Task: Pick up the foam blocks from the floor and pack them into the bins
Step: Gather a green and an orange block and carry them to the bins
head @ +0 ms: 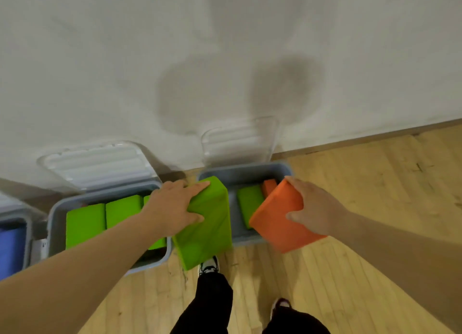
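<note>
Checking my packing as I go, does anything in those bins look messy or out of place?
Mostly tidy. In the left bin green blocks stand in a neat row. In the right bin a green block and an orange block lean askew.

I have one view only, from a wide-angle camera worn on the person's head. It looks forward and steeply down, so the wooden floor (350, 271) fills the lower frame and the white wall (125, 58) the upper. Both forearms enter from the bottom corners, close to the lens. The grey bins (57, 216) along the wall sit near mid-frame. Straight lines bow toward the edges. No second view overlaps it.
</note>
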Demonstrator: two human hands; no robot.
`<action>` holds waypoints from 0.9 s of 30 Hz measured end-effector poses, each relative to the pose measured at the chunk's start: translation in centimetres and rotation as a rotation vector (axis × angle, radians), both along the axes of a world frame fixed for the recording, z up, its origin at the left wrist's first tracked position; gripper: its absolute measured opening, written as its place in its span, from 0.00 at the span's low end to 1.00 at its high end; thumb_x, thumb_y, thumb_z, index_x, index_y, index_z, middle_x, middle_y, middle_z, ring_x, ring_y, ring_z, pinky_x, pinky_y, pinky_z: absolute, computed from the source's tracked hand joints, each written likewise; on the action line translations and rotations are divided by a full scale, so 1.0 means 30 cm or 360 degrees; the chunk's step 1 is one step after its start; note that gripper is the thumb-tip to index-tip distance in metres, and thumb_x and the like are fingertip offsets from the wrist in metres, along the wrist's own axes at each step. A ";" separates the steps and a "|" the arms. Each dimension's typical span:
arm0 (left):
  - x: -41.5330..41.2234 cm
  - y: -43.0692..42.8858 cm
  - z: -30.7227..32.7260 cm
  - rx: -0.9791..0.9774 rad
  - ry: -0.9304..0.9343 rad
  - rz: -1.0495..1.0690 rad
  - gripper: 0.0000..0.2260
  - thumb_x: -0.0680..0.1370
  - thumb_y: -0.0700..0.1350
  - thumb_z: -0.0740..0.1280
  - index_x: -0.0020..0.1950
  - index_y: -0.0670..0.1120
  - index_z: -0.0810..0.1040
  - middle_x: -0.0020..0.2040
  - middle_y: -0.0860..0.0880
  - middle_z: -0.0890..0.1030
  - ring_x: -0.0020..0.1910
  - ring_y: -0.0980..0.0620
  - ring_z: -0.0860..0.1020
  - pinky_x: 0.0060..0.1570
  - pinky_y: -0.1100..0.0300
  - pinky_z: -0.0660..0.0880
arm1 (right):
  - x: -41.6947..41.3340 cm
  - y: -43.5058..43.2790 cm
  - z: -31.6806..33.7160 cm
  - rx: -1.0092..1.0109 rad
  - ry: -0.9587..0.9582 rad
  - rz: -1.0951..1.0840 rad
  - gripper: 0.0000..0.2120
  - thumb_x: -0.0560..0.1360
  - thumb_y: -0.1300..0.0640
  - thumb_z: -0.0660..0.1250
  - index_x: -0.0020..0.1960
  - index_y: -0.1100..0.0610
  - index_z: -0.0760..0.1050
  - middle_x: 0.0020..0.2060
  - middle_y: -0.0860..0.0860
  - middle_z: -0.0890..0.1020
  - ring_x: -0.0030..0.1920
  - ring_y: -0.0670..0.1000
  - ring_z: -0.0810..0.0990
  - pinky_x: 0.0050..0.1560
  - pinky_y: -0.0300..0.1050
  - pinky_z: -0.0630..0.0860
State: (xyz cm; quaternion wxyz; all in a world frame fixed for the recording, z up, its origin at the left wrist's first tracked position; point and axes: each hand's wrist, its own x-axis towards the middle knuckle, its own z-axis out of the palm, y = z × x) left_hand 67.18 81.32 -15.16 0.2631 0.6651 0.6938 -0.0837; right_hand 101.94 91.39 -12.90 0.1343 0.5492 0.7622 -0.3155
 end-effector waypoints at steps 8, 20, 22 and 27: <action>-0.091 0.288 -0.535 -0.0173 -0.0092 0.0036 0.43 0.73 0.70 0.68 0.81 0.69 0.46 0.69 0.50 0.70 0.68 0.43 0.69 0.66 0.46 0.69 | -0.172 0.421 -0.620 -0.0219 -0.0173 0.0423 0.44 0.77 0.44 0.71 0.82 0.39 0.45 0.77 0.50 0.56 0.68 0.57 0.72 0.57 0.49 0.75; 0.034 0.462 -1.020 -0.0407 -0.0446 0.0149 0.43 0.73 0.63 0.74 0.80 0.71 0.51 0.70 0.51 0.71 0.68 0.45 0.69 0.67 0.45 0.70 | -0.223 0.527 -1.248 -0.0651 0.0157 0.0458 0.56 0.67 0.45 0.81 0.83 0.49 0.48 0.78 0.52 0.65 0.74 0.54 0.68 0.71 0.44 0.66; 0.079 0.498 -1.026 -0.0414 -0.0663 0.0236 0.42 0.73 0.59 0.77 0.79 0.72 0.54 0.71 0.55 0.70 0.67 0.50 0.71 0.64 0.51 0.72 | -0.159 0.487 -1.258 -0.0759 0.0244 0.0393 0.59 0.67 0.43 0.81 0.82 0.42 0.42 0.78 0.50 0.65 0.74 0.52 0.69 0.72 0.44 0.66; 0.194 0.601 -1.037 -0.0441 -0.0993 0.0306 0.40 0.74 0.54 0.78 0.75 0.76 0.57 0.71 0.61 0.68 0.66 0.55 0.72 0.62 0.57 0.73 | -0.015 0.490 -1.217 -0.1016 0.0557 0.0098 0.55 0.72 0.54 0.78 0.76 0.24 0.41 0.70 0.40 0.76 0.66 0.45 0.78 0.65 0.52 0.78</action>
